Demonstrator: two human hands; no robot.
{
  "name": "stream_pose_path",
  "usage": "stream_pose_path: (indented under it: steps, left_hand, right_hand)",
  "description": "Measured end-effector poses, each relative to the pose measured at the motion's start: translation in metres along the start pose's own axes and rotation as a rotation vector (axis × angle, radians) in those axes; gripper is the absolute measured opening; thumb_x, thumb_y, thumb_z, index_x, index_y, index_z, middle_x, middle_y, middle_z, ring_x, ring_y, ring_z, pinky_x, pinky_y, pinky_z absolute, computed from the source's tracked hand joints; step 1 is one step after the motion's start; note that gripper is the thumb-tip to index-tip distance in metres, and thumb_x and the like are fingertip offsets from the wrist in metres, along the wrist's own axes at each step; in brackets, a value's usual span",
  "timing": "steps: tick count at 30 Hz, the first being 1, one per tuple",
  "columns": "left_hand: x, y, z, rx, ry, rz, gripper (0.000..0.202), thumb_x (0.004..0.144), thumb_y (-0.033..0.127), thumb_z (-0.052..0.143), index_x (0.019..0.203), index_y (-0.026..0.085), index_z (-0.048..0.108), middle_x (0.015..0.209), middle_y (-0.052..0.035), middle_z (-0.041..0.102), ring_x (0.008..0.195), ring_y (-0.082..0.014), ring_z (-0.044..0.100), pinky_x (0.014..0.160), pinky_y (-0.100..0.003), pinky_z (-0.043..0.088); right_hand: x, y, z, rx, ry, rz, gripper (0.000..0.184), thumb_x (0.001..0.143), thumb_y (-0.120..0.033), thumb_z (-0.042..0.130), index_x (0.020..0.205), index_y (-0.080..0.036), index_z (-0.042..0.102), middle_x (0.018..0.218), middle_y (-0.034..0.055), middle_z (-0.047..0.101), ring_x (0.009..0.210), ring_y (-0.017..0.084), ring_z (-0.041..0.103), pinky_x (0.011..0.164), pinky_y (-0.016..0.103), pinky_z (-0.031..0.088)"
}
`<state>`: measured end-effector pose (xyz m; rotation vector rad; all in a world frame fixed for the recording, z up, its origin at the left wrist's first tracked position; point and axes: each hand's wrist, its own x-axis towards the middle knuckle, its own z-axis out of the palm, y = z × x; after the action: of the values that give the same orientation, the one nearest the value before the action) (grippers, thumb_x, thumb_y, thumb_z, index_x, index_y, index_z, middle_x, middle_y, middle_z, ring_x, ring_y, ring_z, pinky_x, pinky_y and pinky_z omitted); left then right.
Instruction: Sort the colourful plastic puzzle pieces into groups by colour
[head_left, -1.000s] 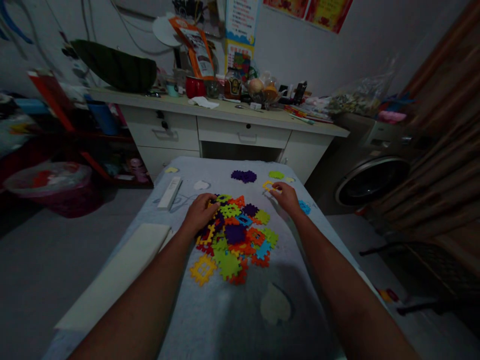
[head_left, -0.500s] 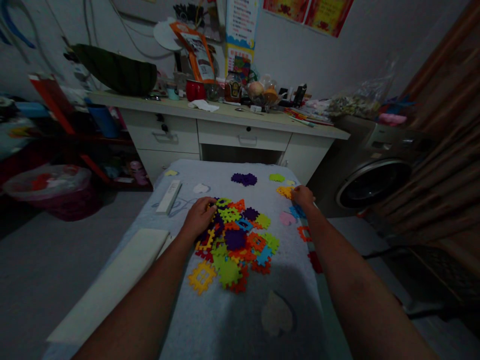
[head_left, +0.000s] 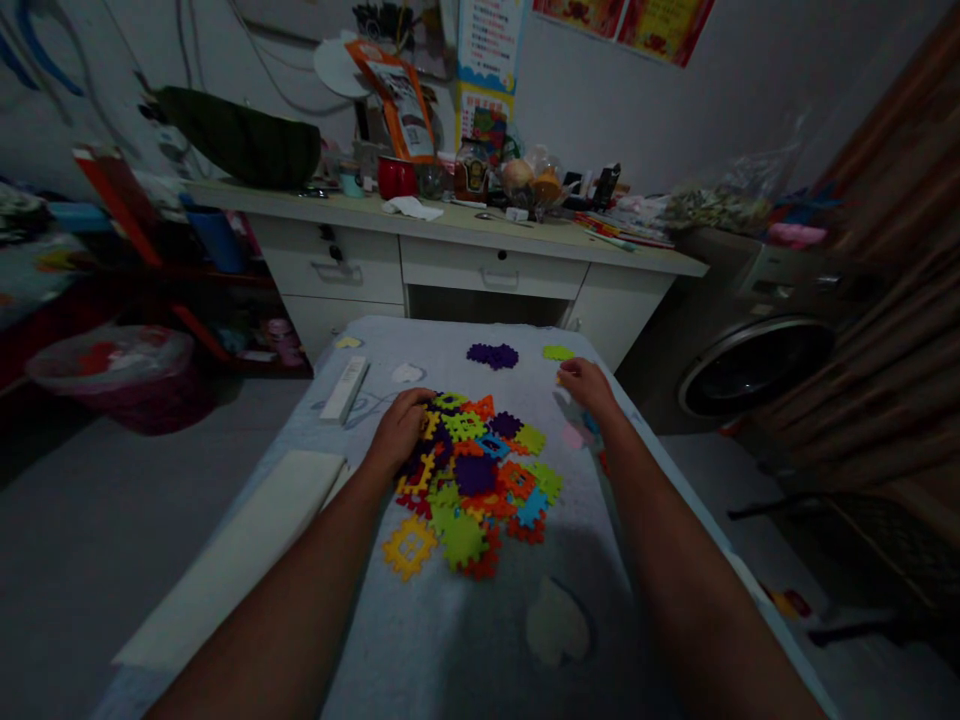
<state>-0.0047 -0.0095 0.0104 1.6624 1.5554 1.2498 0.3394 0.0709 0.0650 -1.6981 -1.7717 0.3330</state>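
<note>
A loose pile of toothed plastic building pieces point(head_left: 475, 475) in purple, green, orange, blue, yellow and red lies mid-table. My left hand point(head_left: 403, 428) rests at its left edge, fingers curled against a yellow piece point(head_left: 430, 425); the grip is partly hidden. Toward the table's right edge, my right hand point(head_left: 590, 387) has its fingers bent together, with a sliver of yellow at the tips; most of what they hold is covered. Just beyond it lies a green piece point(head_left: 558, 353). Several purple pieces point(head_left: 493, 355) form a cluster at the far side. A yellow window-shaped piece point(head_left: 410, 547) lies nearest me.
A light cloth with heart prints point(head_left: 556, 622) covers the table. At left are a narrow white box point(head_left: 345, 391) and a long white board point(head_left: 247, 550). Behind stands a cluttered desk point(head_left: 442, 225), with a washing machine point(head_left: 750, 340) to the right.
My right hand has shifted left over the spot where the yellow piece showed, so it is now mostly covered. My left hand stays by the pile. The view has moved slightly.
</note>
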Motion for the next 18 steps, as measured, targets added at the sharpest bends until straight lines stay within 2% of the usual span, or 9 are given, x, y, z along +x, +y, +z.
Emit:
stream_pose_path:
  steps: [3,5,7,12,18]
  left_hand:
    - [0.000,-0.003,0.001,-0.004,0.010,-0.011,0.041,0.071,0.024,0.043,0.104,0.022,0.066,0.117,-0.0058,0.065,0.115,-0.0272,0.057,0.106,-0.044,0.042]
    - [0.001,-0.005,0.002,0.001,0.016,-0.020,0.043,0.068,0.021,0.044,0.105,0.022,0.066,0.118,-0.0061,0.064,0.114,-0.0271,0.057,0.105,-0.044,0.043]
    - [0.001,-0.006,0.002,0.007,0.016,-0.025,0.044,0.068,0.020,0.045,0.107,0.022,0.065,0.118,-0.0064,0.064,0.112,-0.0266,0.058,0.103,-0.044,0.044]
    - [0.001,-0.006,0.002,0.054,0.017,0.015,0.041,0.068,0.019,0.046,0.105,0.022,0.065,0.116,-0.0066,0.062,0.114,-0.0268,0.057,0.105,-0.044,0.043]
    - [0.002,-0.003,0.000,0.123,0.026,0.037,0.039,0.069,0.020,0.048,0.105,0.021,0.064,0.117,-0.0079,0.061,0.117,-0.0277,0.054,0.107,-0.045,0.040]
  right_hand:
    - [-0.017,-0.034,0.014,0.105,-0.275,-0.191,0.018,0.082,-0.024,0.060,0.096,-0.017,0.068,0.093,0.0043,0.072,0.084,0.016,0.065,0.078,0.030,0.050]
    - [-0.029,-0.051,0.023,0.095,-0.450,-0.276,0.017,0.081,-0.022,0.061,0.096,-0.018,0.068,0.093,0.0035,0.072,0.082,0.016,0.065,0.077,0.028,0.050]
    - [-0.039,-0.062,0.031,0.009,-0.540,-0.306,0.020,0.078,-0.021,0.065,0.097,-0.019,0.069,0.096,0.0041,0.072,0.083,0.017,0.065,0.077,0.029,0.050]
    - [-0.052,-0.067,0.044,-0.208,-0.543,-0.329,0.040,0.070,-0.026,0.077,0.108,-0.019,0.068,0.109,0.0091,0.068,0.097,0.023,0.062,0.085,0.032,0.048]
    - [-0.054,-0.061,0.046,-0.151,-0.493,-0.288,0.051,0.067,-0.024,0.079,0.115,-0.017,0.064,0.109,0.0091,0.063,0.095,0.020,0.059,0.085,0.031,0.046]
